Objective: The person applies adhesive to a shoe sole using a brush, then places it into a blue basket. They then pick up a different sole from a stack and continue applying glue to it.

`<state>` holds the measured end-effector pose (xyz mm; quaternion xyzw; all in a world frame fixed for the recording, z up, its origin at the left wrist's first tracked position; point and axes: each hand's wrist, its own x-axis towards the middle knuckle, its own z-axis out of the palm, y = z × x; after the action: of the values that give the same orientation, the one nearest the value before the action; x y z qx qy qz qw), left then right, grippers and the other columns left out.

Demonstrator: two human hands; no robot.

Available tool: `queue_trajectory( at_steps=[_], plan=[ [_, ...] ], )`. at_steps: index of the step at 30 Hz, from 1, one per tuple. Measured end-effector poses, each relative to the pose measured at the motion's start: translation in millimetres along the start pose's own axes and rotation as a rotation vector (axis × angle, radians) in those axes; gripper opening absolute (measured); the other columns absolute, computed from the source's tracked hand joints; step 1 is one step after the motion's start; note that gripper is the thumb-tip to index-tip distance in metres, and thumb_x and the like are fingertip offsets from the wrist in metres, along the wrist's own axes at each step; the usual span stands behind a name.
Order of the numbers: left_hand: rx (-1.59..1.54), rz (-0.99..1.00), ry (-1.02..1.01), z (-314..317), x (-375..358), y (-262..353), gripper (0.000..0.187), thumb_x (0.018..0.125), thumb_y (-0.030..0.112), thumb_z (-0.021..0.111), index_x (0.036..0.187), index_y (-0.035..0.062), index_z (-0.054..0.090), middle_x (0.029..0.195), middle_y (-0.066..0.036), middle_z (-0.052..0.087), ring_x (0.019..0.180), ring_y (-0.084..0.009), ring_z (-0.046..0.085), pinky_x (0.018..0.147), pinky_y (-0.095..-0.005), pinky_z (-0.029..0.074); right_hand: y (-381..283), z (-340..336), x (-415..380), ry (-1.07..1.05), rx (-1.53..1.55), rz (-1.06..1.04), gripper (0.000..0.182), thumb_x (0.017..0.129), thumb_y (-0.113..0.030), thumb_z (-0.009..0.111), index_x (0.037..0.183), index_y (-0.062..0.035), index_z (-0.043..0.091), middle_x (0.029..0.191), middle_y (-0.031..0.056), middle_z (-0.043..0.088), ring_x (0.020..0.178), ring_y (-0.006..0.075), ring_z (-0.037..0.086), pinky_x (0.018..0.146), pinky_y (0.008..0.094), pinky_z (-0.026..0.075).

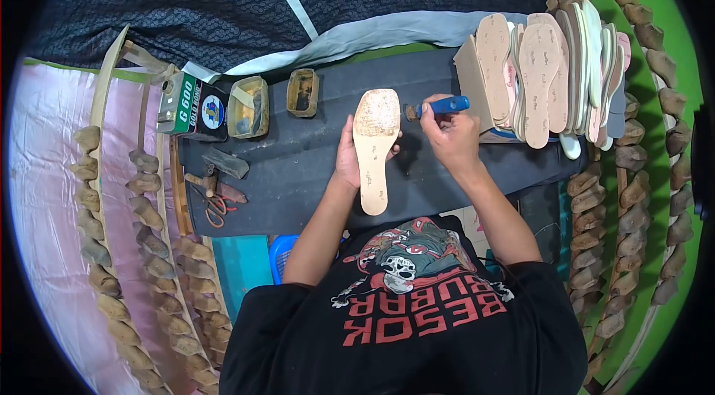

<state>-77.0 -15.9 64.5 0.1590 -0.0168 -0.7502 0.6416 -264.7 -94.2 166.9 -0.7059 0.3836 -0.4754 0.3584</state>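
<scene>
My left hand (346, 157) is closed around a pale insole (372, 168), holding it up over the dark table with its wide end away from me. That wide end carries a shiny tan coating, while the narrow end is bare with small handwritten marks. In my right hand (456, 140) is a brush (451, 104) with a blue handle, gripped between thumb and fingers. Its dark bristle end points left, close to the right edge of the insole's coated part.
A glue can (192, 106) and two yellowish tubs (240, 127) stand at the table's back left. Scissors (216, 209) and a hammer (211, 183) lie at the left. Many insoles (540, 67) stand stacked at the right. Racks of wooden shoe lasts (633, 157) flank both sides.
</scene>
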Motion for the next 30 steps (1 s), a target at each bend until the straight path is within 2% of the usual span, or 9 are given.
queue_trajectory(
  at_steps=[5, 8, 11, 16, 21, 23, 24, 27, 30],
  plan=[
    [0.017, 0.000, -0.034, 4.6, 3.0, -3.1, 0.073, 0.102, 0.066, 0.039, 0.146, 0.0105, 0.055, 0.132, -0.014, 0.067, 0.114, -0.0321, 0.068, 0.092, -0.0487, 0.057, -15.9, 12.7, -3.5, -0.006, 0.135, -0.029, 0.009, 0.093, -0.005, 0.071, 0.095, 0.0040, 0.070, 0.069, 0.0076, 0.070, 0.059, 0.0089, 0.066, 0.052, 0.0282, 0.051],
    [0.002, 0.038, 0.110, 17.8, 3.6, -5.6, 0.074, 0.102, 0.068, 0.038, 0.146, 0.0101, 0.055, 0.131, -0.014, 0.068, 0.111, -0.0310, 0.070, 0.091, -0.0467, 0.059, -3.9, 17.6, -13.1, -0.086, 0.104, -0.003, 0.009, 0.093, -0.004, 0.071, 0.096, 0.0043, 0.070, 0.070, 0.0098, 0.070, 0.059, 0.0109, 0.067, 0.053, 0.0287, 0.052],
    [-0.072, 0.018, -0.009, 5.9, 8.4, 4.2, 0.074, 0.102, 0.068, 0.038, 0.145, 0.0105, 0.055, 0.129, -0.014, 0.069, 0.109, -0.0314, 0.071, 0.091, -0.0448, 0.060, -6.2, 15.5, -25.9, -0.121, 0.069, -0.040, 0.010, 0.093, -0.005, 0.071, 0.096, 0.0041, 0.069, 0.071, 0.0096, 0.069, 0.060, 0.0115, 0.067, 0.053, 0.0285, 0.051],
    [-0.012, 0.053, 0.014, 10.7, 8.6, 5.6, 0.074, 0.101, 0.069, 0.038, 0.145, 0.0119, 0.056, 0.130, -0.015, 0.068, 0.110, -0.0305, 0.071, 0.095, -0.0455, 0.058, -16.1, 10.1, -25.8, -0.118, 0.035, -0.046, 0.008, 0.092, -0.005, 0.071, 0.095, 0.0032, 0.069, 0.079, 0.0109, 0.071, 0.063, 0.0133, 0.068, 0.054, 0.0297, 0.052],
    [-0.146, 0.022, -0.056, -1.2, 14.0, 7.3, 0.077, 0.101, 0.071, 0.037, 0.146, 0.0106, 0.055, 0.131, -0.022, 0.066, 0.111, -0.0318, 0.070, 0.097, -0.0480, 0.058, -9.6, 12.7, -18.3, -0.103, -0.061, -0.219, 0.012, 0.090, -0.005, 0.072, 0.099, 0.0015, 0.067, 0.085, 0.0163, 0.072, 0.071, 0.0294, 0.072, 0.062, 0.0374, 0.056],
    [-0.013, 0.033, -0.051, -0.5, 17.5, 7.1, 0.077, 0.101, 0.070, 0.037, 0.146, 0.0107, 0.055, 0.131, -0.021, 0.066, 0.111, -0.0311, 0.070, 0.097, -0.0482, 0.057, -9.8, 12.6, -26.2, -0.165, -0.075, -0.231, 0.017, 0.089, -0.005, 0.072, 0.104, 0.0006, 0.065, 0.085, 0.0178, 0.071, 0.074, 0.0358, 0.072, 0.067, 0.0410, 0.056],
    [0.053, 0.041, -0.046, -0.8, 18.4, 7.0, 0.077, 0.102, 0.070, 0.037, 0.146, 0.0107, 0.055, 0.131, -0.021, 0.066, 0.112, -0.0307, 0.070, 0.098, -0.0483, 0.057, -10.6, 13.4, -31.7, -0.175, -0.070, -0.233, 0.017, 0.089, -0.005, 0.072, 0.103, 0.0005, 0.065, 0.085, 0.0176, 0.071, 0.074, 0.0354, 0.072, 0.067, 0.0409, 0.056],
    [-0.014, -0.047, -0.323, -11.9, 23.0, 11.3, 0.081, 0.100, 0.072, 0.037, 0.148, 0.0089, 0.052, 0.135, -0.025, 0.063, 0.119, -0.0385, 0.065, 0.103, -0.0529, 0.054, -12.2, 15.8, -43.4, -0.223, -0.047, -0.225, 0.018, 0.088, -0.005, 0.073, 0.104, -0.0004, 0.066, 0.086, 0.0169, 0.072, 0.073, 0.0346, 0.072, 0.068, 0.0407, 0.057],
    [0.063, 0.027, -0.098, -1.0, 18.3, 7.1, 0.077, 0.103, 0.070, 0.034, 0.148, 0.0101, 0.053, 0.132, -0.021, 0.066, 0.116, -0.0330, 0.067, 0.101, -0.0472, 0.055, -12.8, 14.8, -36.1, -0.127, -0.032, -0.242, 0.014, 0.088, -0.002, 0.073, 0.100, 0.0028, 0.069, 0.092, 0.0149, 0.074, 0.075, 0.0278, 0.073, 0.068, 0.0362, 0.058]
  ],
)
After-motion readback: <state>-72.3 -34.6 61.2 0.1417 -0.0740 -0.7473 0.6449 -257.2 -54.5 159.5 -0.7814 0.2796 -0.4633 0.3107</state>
